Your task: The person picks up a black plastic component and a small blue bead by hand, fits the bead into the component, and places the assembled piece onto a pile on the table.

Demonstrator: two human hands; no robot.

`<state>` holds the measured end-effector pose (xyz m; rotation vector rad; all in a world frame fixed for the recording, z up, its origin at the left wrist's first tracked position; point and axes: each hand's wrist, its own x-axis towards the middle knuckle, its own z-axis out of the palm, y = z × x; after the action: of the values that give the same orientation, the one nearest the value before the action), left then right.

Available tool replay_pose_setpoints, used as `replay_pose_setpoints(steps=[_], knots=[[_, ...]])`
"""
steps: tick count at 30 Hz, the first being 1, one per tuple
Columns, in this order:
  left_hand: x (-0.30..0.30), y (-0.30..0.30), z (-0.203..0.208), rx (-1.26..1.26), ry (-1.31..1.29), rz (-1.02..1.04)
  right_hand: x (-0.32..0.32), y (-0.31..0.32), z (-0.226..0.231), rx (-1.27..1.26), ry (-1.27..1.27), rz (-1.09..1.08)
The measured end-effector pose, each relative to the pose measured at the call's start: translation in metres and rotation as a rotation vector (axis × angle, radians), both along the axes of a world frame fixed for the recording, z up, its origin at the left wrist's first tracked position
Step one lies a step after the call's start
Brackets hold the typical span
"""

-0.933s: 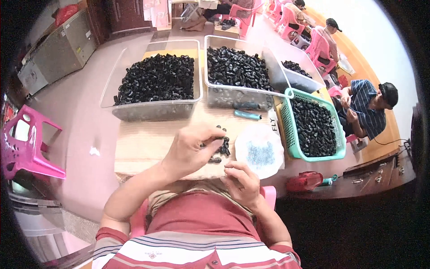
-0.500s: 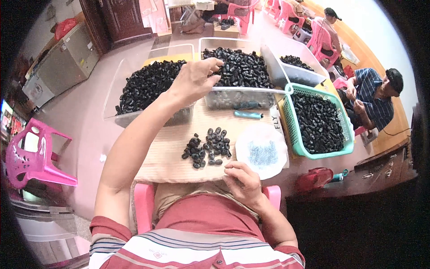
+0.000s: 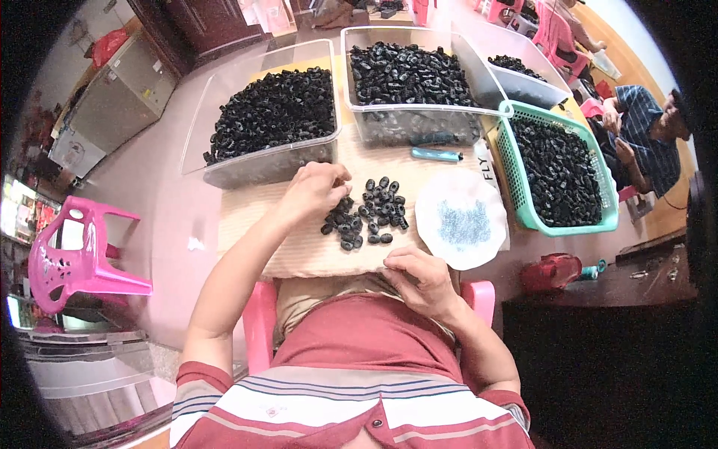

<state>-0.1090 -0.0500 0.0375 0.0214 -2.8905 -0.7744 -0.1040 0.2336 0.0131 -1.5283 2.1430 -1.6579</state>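
Small black oval pieces with holes [image 3: 383, 203] lie in a loose pile on the pale ribbed tabletop [image 3: 288, 251]. At the pile's left edge is my left hand [image 3: 315, 191], fingers bent toward the thumb; whatever they hold is hidden. My right hand [image 3: 425, 278] rests at the near table edge, just below the pile, with thumb and fingers drawn together; I cannot make out anything between them. Right of the pile stands a white plate [image 3: 429, 238] with tiny bluish bits [image 3: 465, 222] in it.
Behind the pile stand two clear bins of black pieces, a left bin [image 3: 273, 166] and a middle bin [image 3: 419, 126]. A light-blue tool [image 3: 436, 154] lies before them. A green basket [image 3: 609, 206] holds more. At right sits another person [image 3: 647, 135]; a pink chair [image 3: 90, 254] stands left.
My left hand has come back from over the middle bin to the pile. The right hand stays by the table edge. The whole view has shifted a little.
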Motion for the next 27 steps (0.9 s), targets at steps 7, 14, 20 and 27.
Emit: replay_pose_setpoints(steps=[7,14,20,27], knots=[[-0.002,0.014,0.000,-0.151,-0.164,0.058,0.005,-0.002,-0.005,-0.001,-0.060,0.010],[-0.015,0.026,0.001,-0.067,0.018,-0.091,0.006,-0.004,-0.004,0.011,-0.105,0.025],[-0.029,0.026,0.001,-0.011,-0.059,-0.187,0.006,-0.003,-0.005,0.010,-0.181,0.045],[-0.012,0.017,-0.008,0.011,0.139,-0.227,-0.011,0.014,0.023,0.074,-0.168,-0.073]])
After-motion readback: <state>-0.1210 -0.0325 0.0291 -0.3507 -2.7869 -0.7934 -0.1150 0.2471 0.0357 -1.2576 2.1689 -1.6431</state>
